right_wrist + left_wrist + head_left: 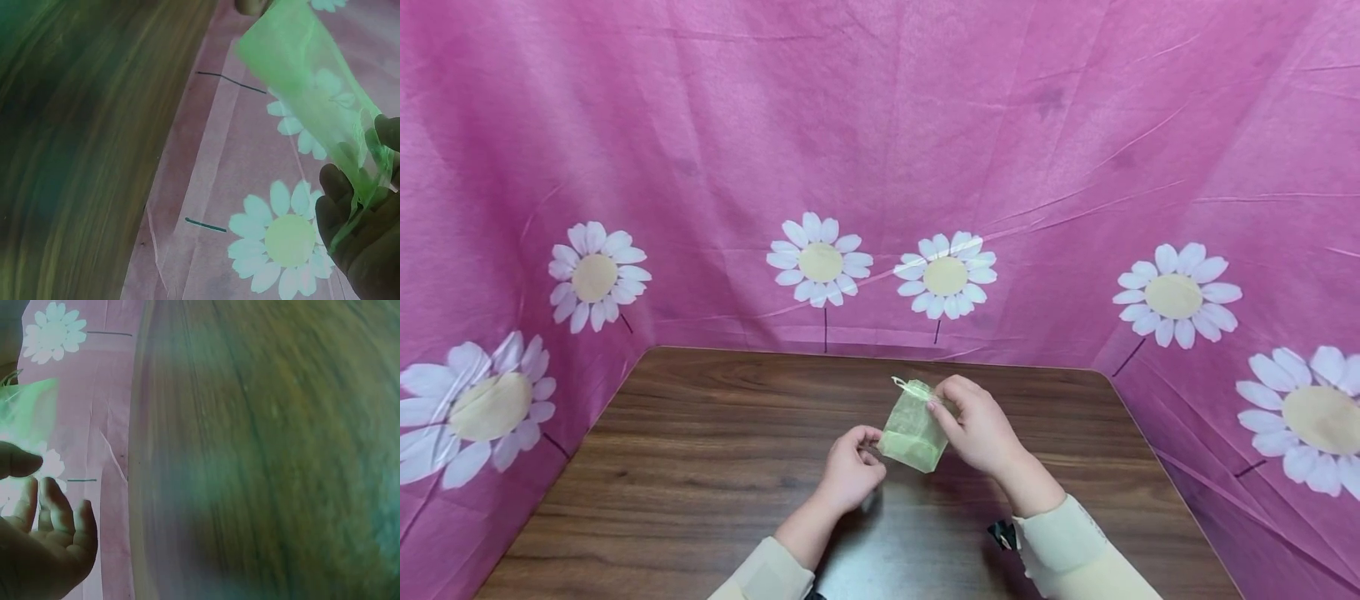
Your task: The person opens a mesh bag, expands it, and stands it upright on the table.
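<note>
A small sheer light-green drawstring pouch (913, 429) is held up over the table. My right hand (981, 421) pinches its right side near the gathered top, where a pale cord loop pokes out. In the right wrist view the pouch (300, 69) stretches away from the right hand (369, 219), its cord hanging across the fingers. My left hand (852, 468) grips the pouch's lower left corner at the fingertips. In the left wrist view, part of the pouch (31, 412) shows beyond the left hand (53, 544), whose other fingers are loosely bent.
The dark wood-grain table (700, 467) lies beneath both hands. Pink cloth (880, 125) printed with white daisies hangs around its back and sides. Black bands (1002, 535) show at the cream sleeves.
</note>
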A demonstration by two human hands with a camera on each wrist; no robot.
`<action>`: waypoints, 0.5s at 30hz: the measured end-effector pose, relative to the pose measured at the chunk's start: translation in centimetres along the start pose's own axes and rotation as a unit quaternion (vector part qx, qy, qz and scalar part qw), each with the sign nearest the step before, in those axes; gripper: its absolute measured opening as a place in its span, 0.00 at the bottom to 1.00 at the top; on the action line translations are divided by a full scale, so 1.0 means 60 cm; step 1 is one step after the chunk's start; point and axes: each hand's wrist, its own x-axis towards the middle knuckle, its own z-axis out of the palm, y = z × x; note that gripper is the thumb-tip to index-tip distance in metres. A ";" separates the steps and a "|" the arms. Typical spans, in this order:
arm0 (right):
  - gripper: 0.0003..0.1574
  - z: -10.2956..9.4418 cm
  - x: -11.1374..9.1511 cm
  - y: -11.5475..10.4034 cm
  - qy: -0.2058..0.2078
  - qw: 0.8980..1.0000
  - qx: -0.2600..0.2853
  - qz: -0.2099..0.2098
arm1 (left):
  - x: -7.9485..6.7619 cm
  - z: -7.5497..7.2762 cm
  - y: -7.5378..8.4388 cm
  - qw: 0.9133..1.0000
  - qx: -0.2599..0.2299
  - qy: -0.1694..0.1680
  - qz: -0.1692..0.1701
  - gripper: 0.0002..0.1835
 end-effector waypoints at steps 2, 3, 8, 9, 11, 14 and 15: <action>0.08 0.002 -0.001 0.000 0.001 1.000 -0.023 -0.012 | 0.002 -0.003 -0.002 1.000 0.012 0.023 0.002 0.21; 0.09 0.003 -0.002 0.001 0.002 0.999 -0.030 -0.018 | 0.003 -0.003 -0.002 0.999 0.020 0.031 0.003 0.21; 0.10 0.013 -0.005 0.010 0.005 0.998 -0.048 -0.049 | 0.008 -0.001 -0.003 0.997 0.047 0.052 0.035 0.11; 0.10 0.016 -0.006 0.012 0.007 0.997 -0.050 -0.054 | 0.010 0.000 -0.004 0.996 0.055 0.052 0.043 0.10; 0.09 0.020 -0.007 0.014 0.007 0.996 -0.052 -0.067 | 0.015 0.001 -0.005 0.994 0.075 0.052 0.055 0.08; 0.09 0.027 -0.009 0.016 0.007 0.995 -0.054 -0.083 | 0.023 0.002 -0.005 0.991 0.102 0.054 0.067 0.06; 0.09 0.029 -0.010 0.016 0.007 0.995 -0.054 -0.088 | 0.026 0.002 -0.005 0.990 0.110 0.056 0.067 0.06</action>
